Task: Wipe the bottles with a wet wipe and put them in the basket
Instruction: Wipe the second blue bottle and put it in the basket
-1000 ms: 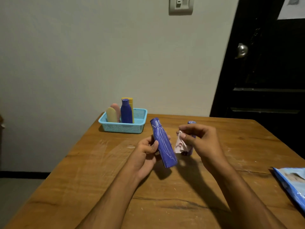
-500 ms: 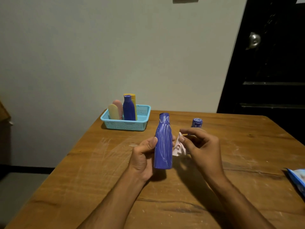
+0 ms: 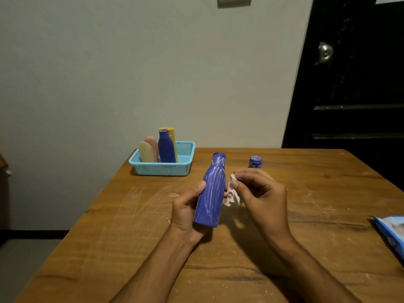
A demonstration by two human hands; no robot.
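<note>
My left hand (image 3: 185, 213) grips a tall blue bottle (image 3: 211, 191) streaked with white marks, held above the table and leaning slightly right. My right hand (image 3: 260, 193) pinches a crumpled white wet wipe (image 3: 231, 192) against the bottle's right side. Behind my right hand stands a second blue bottle (image 3: 255, 162), only its cap and top visible. At the table's far left corner sits a light-blue mesh basket (image 3: 185, 165) holding a blue bottle (image 3: 166, 147), a yellow bottle (image 3: 172, 132), a pink one (image 3: 152, 143) and a cream one (image 3: 145, 152).
The wooden table (image 3: 131, 226) bears white smears and scratches. A blue wet-wipe pack (image 3: 391, 232) lies at the right edge, partly out of frame. A pale wall is behind the table and a dark door (image 3: 349, 84) stands at the right.
My left hand has turned the blue bottle from leaning left to nearly upright. My right hand with the wipe has come in against the bottle's side.
</note>
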